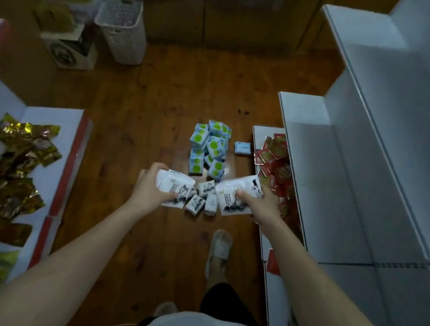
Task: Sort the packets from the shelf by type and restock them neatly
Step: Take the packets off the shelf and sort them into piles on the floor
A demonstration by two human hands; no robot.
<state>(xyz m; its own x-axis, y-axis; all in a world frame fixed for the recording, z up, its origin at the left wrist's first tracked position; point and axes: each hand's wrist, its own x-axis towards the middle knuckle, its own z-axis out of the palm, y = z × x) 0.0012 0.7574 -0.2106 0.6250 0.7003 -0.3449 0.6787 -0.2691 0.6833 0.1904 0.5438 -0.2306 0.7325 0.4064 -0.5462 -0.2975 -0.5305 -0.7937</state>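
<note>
Wood floor (pixel 143 116): green-dot pkts (pixel 210 146), cat pkts (pixel 202 198).

— What's the floor (pixel 138 115) made of?
— Wood planks, brown, with a slight sheen and dark knots.
— And the packets?
— The white packets (pixel 234 197) look like soft, smooth plastic wrap with black print; the blue-and-green packets (pixel 209 148) seem the same, faintly glossy. The gold packets (pixel 20 155) are crinkled, shiny foil, and the red packets (pixel 274 154) glossy too.
— The shelves?
— The right shelf (pixel 342 178) is smooth, matt white board. The basket (pixel 122 29) is perforated white plastic.
</note>
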